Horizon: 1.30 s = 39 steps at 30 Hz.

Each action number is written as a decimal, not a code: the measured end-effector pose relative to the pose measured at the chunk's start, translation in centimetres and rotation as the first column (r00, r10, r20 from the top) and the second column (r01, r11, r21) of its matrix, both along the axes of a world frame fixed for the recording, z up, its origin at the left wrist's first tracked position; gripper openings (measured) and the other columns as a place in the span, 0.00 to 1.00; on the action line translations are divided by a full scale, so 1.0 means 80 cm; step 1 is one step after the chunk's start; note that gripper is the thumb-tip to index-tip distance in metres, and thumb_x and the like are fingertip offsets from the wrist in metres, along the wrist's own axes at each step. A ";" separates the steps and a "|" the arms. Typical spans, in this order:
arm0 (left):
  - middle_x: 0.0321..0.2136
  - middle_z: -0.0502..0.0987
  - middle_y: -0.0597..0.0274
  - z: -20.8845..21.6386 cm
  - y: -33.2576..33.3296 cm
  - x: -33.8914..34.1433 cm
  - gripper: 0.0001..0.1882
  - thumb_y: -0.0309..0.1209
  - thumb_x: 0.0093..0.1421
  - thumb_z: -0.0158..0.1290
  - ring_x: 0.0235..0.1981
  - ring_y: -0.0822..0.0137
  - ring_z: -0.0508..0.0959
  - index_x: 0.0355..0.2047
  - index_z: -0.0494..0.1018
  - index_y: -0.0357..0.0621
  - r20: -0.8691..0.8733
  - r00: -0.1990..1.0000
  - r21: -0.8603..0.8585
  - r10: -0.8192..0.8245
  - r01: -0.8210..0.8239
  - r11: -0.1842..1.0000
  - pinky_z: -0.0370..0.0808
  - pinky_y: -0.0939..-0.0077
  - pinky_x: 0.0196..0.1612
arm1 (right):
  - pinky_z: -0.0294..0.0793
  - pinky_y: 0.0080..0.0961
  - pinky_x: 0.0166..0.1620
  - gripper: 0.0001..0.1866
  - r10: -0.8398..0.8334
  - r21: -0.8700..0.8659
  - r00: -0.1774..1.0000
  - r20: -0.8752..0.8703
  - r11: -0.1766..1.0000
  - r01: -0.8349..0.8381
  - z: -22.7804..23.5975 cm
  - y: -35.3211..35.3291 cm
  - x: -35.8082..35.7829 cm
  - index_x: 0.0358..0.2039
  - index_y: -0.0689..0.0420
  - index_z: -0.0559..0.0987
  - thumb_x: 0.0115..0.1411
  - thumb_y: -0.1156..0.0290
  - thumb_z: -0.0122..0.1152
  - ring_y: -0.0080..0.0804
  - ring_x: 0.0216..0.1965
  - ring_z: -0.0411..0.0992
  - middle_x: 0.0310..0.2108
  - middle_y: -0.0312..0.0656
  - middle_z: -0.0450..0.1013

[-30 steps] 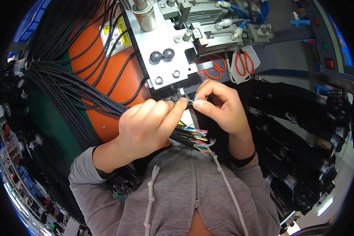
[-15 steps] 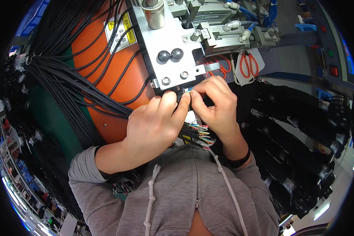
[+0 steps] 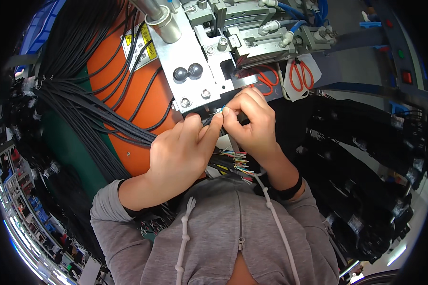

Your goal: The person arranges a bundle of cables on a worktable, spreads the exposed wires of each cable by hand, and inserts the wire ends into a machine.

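Two bare hands meet at the front edge of a metal machine (image 3: 185, 88). The right hand (image 3: 248, 118) pinches thin white and blue wires (image 3: 219, 109) between thumb and forefinger. The left hand (image 3: 178, 149) is curled, forefinger at the wires; its thumb is hidden, so its grip can't be told. A second ago the fingertips were farther apart; now they almost touch, closer to the machine.
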State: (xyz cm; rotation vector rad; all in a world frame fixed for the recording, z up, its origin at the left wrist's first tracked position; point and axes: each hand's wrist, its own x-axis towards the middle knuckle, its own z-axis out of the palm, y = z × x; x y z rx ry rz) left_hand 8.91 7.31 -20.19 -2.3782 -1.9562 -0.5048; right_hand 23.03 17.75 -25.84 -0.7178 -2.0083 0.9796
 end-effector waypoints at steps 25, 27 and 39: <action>0.24 0.72 0.64 0.013 0.003 -0.009 0.13 0.29 0.47 0.62 0.19 0.68 0.73 0.35 0.79 0.40 0.094 0.995 0.065 0.017 -0.023 0.998 0.69 0.77 0.22 | 0.69 0.26 0.32 0.08 0.392 -0.118 0.816 -0.425 0.870 -0.479 0.015 0.011 0.027 0.25 0.61 0.76 0.46 0.82 0.68 0.30 0.26 0.70 0.23 0.39 0.73; 0.24 0.72 0.64 0.016 0.010 -0.010 0.14 0.29 0.47 0.62 0.19 0.69 0.73 0.35 0.79 0.40 0.126 0.991 0.202 -0.037 0.010 0.979 0.69 0.77 0.21 | 0.69 0.26 0.32 0.09 0.341 -0.140 0.826 -0.448 0.886 -0.442 0.019 0.005 0.026 0.24 0.61 0.76 0.45 0.82 0.69 0.30 0.26 0.70 0.23 0.39 0.73; 0.22 0.74 0.61 0.009 0.006 -0.012 0.12 0.28 0.48 0.62 0.19 0.67 0.74 0.33 0.78 0.36 0.354 0.917 0.369 -0.183 0.043 0.928 0.68 0.78 0.18 | 0.71 0.26 0.35 0.10 0.025 -0.334 0.812 -0.584 0.904 -0.268 0.047 -0.029 -0.005 0.28 0.62 0.77 0.45 0.80 0.70 0.33 0.32 0.73 0.29 0.43 0.75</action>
